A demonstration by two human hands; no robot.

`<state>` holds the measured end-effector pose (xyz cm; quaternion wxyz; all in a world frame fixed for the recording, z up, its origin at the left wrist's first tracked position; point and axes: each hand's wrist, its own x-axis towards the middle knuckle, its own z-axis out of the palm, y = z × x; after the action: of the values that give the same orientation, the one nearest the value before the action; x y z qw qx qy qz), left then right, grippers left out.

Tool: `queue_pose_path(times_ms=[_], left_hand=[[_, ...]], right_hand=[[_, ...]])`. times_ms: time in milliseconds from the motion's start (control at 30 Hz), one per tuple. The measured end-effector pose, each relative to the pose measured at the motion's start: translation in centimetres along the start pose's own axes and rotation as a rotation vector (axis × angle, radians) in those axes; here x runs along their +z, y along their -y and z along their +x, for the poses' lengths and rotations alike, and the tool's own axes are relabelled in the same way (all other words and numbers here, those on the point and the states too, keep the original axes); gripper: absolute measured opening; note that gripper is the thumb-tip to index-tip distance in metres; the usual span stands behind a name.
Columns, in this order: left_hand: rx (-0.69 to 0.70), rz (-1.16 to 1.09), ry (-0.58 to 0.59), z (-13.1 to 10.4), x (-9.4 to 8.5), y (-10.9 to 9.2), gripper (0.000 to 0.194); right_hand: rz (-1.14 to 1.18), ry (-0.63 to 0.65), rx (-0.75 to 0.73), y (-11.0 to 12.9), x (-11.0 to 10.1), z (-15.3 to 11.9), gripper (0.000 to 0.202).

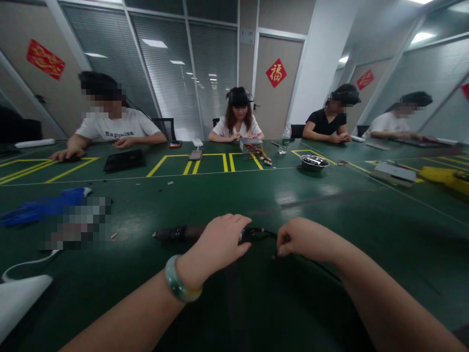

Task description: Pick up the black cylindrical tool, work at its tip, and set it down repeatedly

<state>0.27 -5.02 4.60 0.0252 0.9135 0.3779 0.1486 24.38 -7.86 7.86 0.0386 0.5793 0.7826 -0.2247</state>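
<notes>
A dark cylindrical tool (179,233) lies across the green table, its metal tip pointing left. Over its right part rests my left hand (223,239), with a green bangle at the wrist; the fingers wrap over the tool's body. From the tool's right end a black cable (270,234) runs toward my right hand (298,237). The fingers of my right hand are curled and pinched on the cable, which comes out again under the wrist. A small dark end piece shows just below those fingertips.
Blue gloves (47,205) and a blurred-out object lie at the left, beside a white cable. Farther off are a metal bowl (314,162), a bottle (285,139), a wired box (251,145) and a black keyboard-like item (124,160). Several people sit across the table.
</notes>
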Motion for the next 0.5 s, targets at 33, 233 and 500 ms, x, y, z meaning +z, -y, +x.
queue_pose_path(times_ms=[33,233,500], left_hand=[[0.002,-0.011,-0.010,0.1,0.3,-0.4,0.039],[0.011,-0.007,-0.025,0.8,1.8,-1.4,0.012],[-0.028,-0.062,-0.034,1.0,2.3,-0.8,0.012]], right_hand=[[-0.025,-0.068,0.021,0.1,0.2,0.4,0.008],[-0.025,-0.480,0.124,-0.2,2.0,3.5,0.008],[0.022,-0.476,-0.072,-0.4,2.2,3.5,0.011]])
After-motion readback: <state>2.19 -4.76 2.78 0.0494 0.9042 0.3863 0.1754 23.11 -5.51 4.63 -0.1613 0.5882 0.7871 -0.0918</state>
